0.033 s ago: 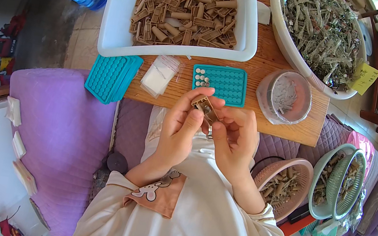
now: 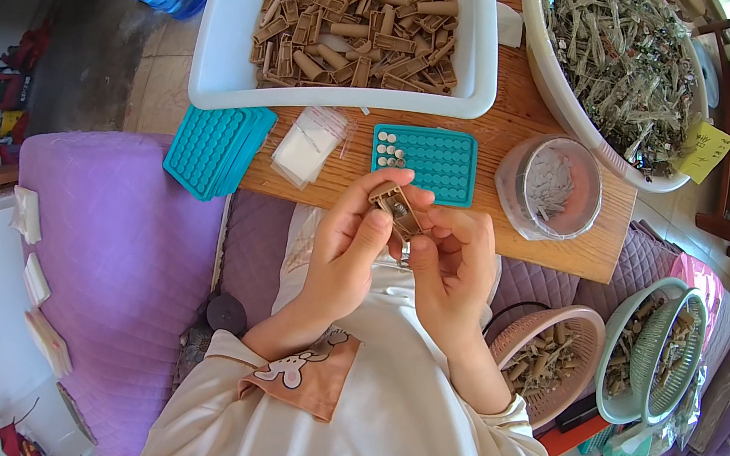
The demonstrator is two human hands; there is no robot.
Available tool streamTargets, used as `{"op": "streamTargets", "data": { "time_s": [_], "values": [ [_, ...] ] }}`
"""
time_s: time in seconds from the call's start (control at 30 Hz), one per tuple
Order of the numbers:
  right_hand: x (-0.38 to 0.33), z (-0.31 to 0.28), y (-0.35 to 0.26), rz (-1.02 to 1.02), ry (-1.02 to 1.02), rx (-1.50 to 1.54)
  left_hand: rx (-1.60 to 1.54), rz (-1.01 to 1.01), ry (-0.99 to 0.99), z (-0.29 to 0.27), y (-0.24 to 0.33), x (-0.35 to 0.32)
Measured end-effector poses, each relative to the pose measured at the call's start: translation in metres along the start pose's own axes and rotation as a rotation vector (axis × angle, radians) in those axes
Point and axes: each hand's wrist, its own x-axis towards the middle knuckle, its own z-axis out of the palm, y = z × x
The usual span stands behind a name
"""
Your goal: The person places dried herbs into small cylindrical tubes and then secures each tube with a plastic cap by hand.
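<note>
Over the table's front edge I hold a small brown plastic casing, its open side facing up, with small parts inside that are too tiny to make out. My left hand grips it between thumb and fingers at the upper left. The thumb and bent fingers of my right hand pinch its lower right end, where a small light-coloured bit hangs below. Just beyond my fingertips lies a teal tray with rows of round hollows; several silvery button cells sit at its left side.
At the back stands a white bin of brown casings; right of it, a round basin of clear wired parts. A tub of pale slips, clear bags and stacked teal trays flank the tray. Baskets of casings stand right.
</note>
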Motion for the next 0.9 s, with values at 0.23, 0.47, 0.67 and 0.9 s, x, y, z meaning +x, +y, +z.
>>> {"op": "streamTargets", "data": {
  "time_s": [0.23,0.47,0.67,0.9],
  "values": [
    [0.0,-0.004,0.002,0.121,-0.075,-0.041,-0.289,-0.096,0.069,0.0,-0.003,0.001],
    [0.014,-0.007,-0.007,0.112,-0.189,-0.097,-0.532,-0.222,0.127,-0.009,-0.006,0.006],
    [0.017,-0.006,0.003,0.169,-0.178,-0.038,-0.591,-0.307,0.125,-0.013,-0.01,0.01],
    [0.018,0.008,0.02,0.243,-0.1,0.114,-0.143,-0.101,0.145,-0.008,-0.027,0.002]
  ]
}}
